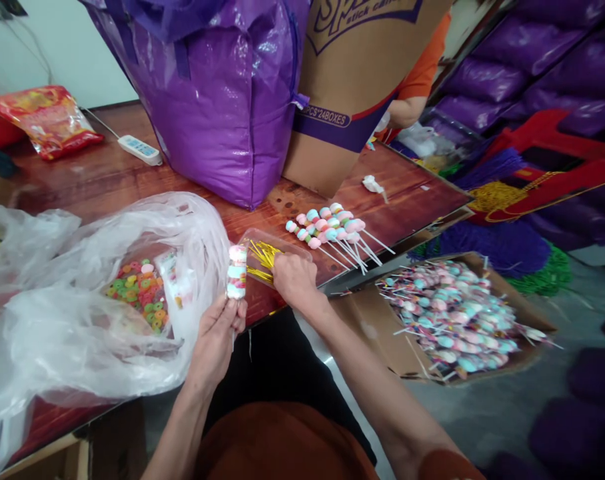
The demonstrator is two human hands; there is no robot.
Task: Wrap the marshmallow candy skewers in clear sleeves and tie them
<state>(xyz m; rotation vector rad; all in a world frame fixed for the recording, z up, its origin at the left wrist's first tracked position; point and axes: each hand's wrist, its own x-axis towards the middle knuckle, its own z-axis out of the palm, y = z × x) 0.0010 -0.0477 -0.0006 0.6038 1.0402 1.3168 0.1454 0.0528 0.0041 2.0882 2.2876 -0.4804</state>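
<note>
My left hand (217,327) is closed around the lower end of a candy skewer (236,273), a stick of pastel marshmallow pieces in a clear wrapper, held upright. My right hand (295,277) reaches into a shallow clear tray (302,251) of gold twist ties (263,253). Its fingers are curled together at the ties, and I cannot make out whether one is between them. Beyond the right hand, several unwrapped marshmallow skewers (327,227) lie in a pile on the wooden table (202,193), their white sticks pointing toward the lower right.
At left, a clear plastic bag (107,353) holds colourful ring candies (142,290). A large purple bag (222,113) and a cardboard carton (352,73) stand at the back. Below the table's right edge, an open box (367,327) holds many wrapped skewers. A person's orange sleeve (427,60) shows behind the carton.
</note>
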